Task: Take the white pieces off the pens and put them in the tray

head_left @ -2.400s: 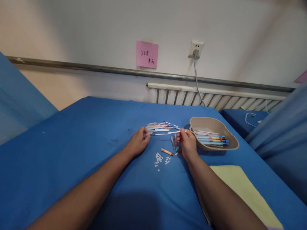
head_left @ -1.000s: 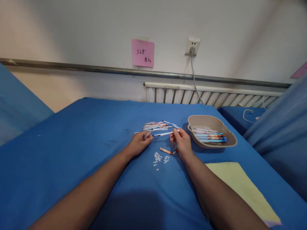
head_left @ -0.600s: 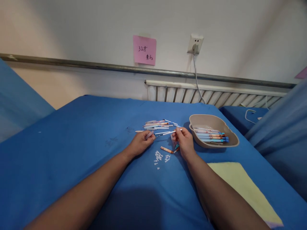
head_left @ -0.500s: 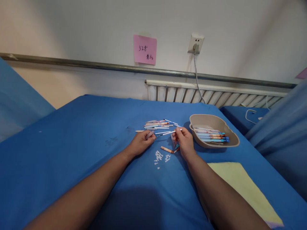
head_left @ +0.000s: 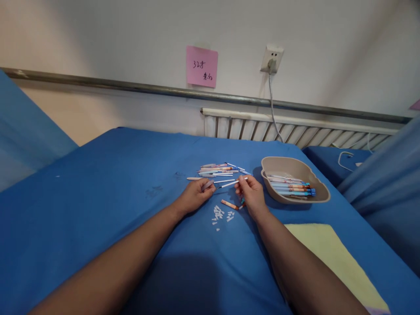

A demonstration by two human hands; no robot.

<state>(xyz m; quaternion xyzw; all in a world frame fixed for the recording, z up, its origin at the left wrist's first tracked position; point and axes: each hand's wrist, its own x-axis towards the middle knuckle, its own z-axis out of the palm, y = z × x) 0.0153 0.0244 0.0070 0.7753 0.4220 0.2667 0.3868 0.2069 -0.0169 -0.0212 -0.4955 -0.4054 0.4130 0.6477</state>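
Observation:
My left hand (head_left: 196,195) is closed on a pale pen barrel (head_left: 207,185), its far end hidden in the fingers. In my right hand (head_left: 251,192) a thin white pen refill (head_left: 229,183) is pinched, its dark tip pointing left toward the barrel and close to my left fingertips. Just beyond both hands lies a loose pile of pens and white refills (head_left: 218,169). Below the hands rest an orange pen part (head_left: 229,204) and small white scraps (head_left: 218,212). My right hand partly covers some coloured pen parts beside the orange one.
A beige basin (head_left: 295,162) holding several pens (head_left: 290,189) stands right of my right hand. A yellow cloth (head_left: 331,249) lies near my right forearm. The blue-covered table (head_left: 108,183) meets a wall with a radiator (head_left: 249,127), a metal rail and a plugged-in cable (head_left: 272,100).
The view has shifted slightly, moving the scene a little rightward. Both hands keep their holds, and the refill's dark tip stays near my left fingertips.

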